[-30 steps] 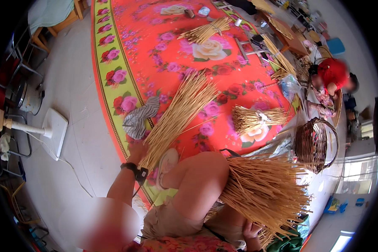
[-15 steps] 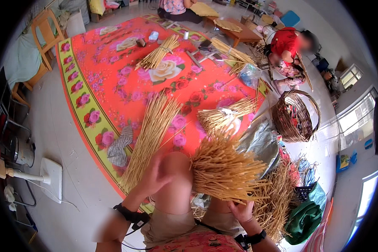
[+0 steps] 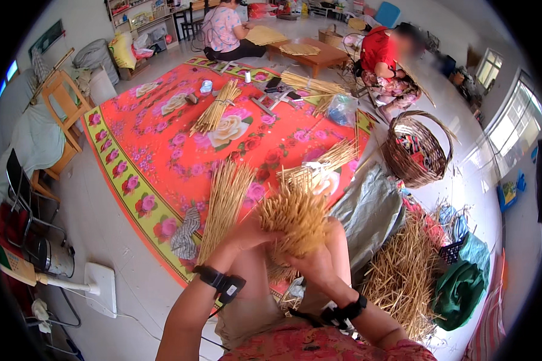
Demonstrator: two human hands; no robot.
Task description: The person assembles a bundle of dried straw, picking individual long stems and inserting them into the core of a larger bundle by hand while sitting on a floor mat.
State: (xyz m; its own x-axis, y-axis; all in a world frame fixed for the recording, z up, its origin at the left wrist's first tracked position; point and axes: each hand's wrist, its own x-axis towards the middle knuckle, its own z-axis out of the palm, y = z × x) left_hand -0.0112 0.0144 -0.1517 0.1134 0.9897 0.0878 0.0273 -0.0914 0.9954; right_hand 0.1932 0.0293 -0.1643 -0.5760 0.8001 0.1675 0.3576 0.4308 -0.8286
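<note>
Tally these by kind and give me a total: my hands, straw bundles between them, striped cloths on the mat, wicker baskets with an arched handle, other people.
Hands: 2 (left hand, right hand)
Straw bundle: 1
Striped cloth: 1
Arched-handle wicker basket: 1
Other people: 2 (person in red, person in a patterned top)
Total: 7

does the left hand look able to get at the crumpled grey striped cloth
Probably yes: the cloth lies uncovered, with only flat-lying golden straw stalks between, though the left hand touches the thick upturned straw bundle and would likely have to leave it first.
</note>
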